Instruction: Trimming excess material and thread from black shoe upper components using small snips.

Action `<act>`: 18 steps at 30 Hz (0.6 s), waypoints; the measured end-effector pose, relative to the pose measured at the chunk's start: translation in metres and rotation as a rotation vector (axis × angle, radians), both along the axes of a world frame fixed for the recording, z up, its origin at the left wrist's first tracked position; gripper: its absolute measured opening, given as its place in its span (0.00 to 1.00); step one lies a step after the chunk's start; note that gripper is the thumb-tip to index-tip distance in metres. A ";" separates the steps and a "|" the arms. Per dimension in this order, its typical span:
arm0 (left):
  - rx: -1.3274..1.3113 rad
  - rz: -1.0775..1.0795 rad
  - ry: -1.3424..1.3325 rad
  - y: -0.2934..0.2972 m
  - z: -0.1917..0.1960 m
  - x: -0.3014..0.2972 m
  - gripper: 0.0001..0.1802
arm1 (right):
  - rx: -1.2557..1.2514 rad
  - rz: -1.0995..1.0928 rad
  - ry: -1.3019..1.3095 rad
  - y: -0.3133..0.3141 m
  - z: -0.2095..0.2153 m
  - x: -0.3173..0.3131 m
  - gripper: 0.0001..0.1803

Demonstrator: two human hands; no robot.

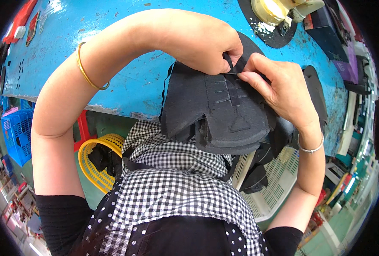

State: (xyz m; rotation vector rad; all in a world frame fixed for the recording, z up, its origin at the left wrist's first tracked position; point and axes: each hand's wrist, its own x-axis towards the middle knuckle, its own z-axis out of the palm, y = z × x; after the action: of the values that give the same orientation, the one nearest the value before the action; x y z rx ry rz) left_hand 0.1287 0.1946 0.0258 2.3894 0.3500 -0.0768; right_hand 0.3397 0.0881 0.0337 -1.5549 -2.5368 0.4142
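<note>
A black padded fabric piece [183, 91] with stitched lines and a notch in its lower edge hangs over the near edge of the blue table [125, 91]. At its upper end, my left hand [215, 49] is closed on a narrow black strap [240, 65], its fingers curled round it. My right hand [281, 87] pinches the same strap between thumb and forefinger, close beside the left. A stitched band runs down the piece's middle below both hands. The strap's far end is hidden by my fingers.
A cream container [272, 10] stands on a black piece with white flakes at the far right, beside a dark box [326, 34]. Below the table are a yellow basket [85, 160] and a white basket [279, 192], both with black pieces. A blue crate [17, 134] is at left.
</note>
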 end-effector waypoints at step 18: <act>-0.027 0.066 -0.088 0.001 0.001 -0.011 0.10 | -0.113 -0.103 0.166 -0.006 0.019 -0.003 0.11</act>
State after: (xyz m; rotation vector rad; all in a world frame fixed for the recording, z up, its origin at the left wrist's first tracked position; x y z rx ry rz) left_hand 0.1180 0.1959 0.0270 2.3436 0.3838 0.0539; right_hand 0.3368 0.0820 0.0525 -1.6075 -2.3344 0.6549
